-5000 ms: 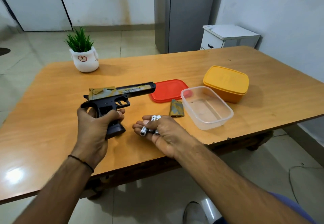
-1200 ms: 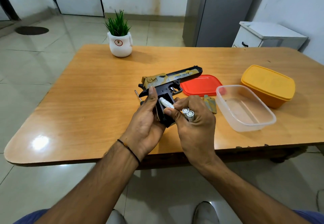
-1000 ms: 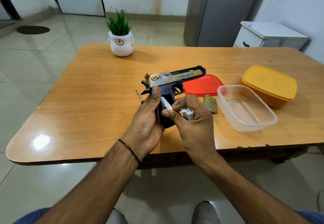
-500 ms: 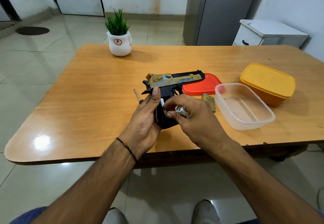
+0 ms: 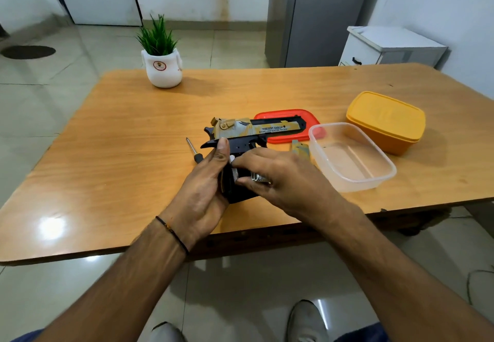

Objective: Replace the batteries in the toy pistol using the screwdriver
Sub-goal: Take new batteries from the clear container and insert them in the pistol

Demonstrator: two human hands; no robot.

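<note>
bare table (image 5: pixel 112 170) left, clear tub (image 5: pixel 350 154) close right, screwdriver (image 5: pixel 194 150) behind hands

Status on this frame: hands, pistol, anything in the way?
Left hand grips toy pistol by its grip. Right hand presses a battery into the grip, spare batteries in its fingers. Screwdriver and cover lie on table, clear of the work.

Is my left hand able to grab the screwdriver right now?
Probably not yet: the screwdriver lies just beside the left hand, but that hand grips the toy pistol.
</note>
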